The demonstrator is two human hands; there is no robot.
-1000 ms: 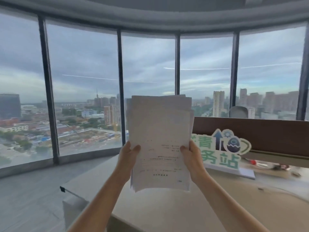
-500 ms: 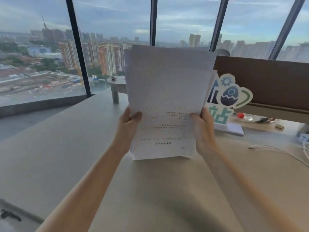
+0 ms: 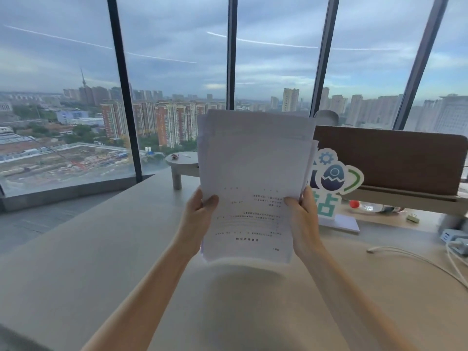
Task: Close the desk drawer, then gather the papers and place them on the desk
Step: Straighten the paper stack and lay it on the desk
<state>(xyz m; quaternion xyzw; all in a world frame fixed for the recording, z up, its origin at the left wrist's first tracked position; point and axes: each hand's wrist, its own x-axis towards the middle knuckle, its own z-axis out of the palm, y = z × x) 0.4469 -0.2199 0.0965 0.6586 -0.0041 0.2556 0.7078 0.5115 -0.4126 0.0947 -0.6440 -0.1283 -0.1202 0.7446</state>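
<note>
1. Your left hand [image 3: 198,214] grips the left edge of the papers [image 3: 253,183], with the thumb on the front.
2. Your right hand [image 3: 302,219] grips the right edge the same way.
3. You hold the papers upright in the air, above the worktop [image 3: 88,262]; their bottom edge does not touch it.
4. The front sheet has a few lines of small dark print low down. It is too blurry to read.
5. Just behind the papers on the right stands a sign [image 3: 334,183] with a gear, a cracked egg and the green character "站".
6. A white cable [image 3: 415,259] lies on the worktop at the right.
</note>
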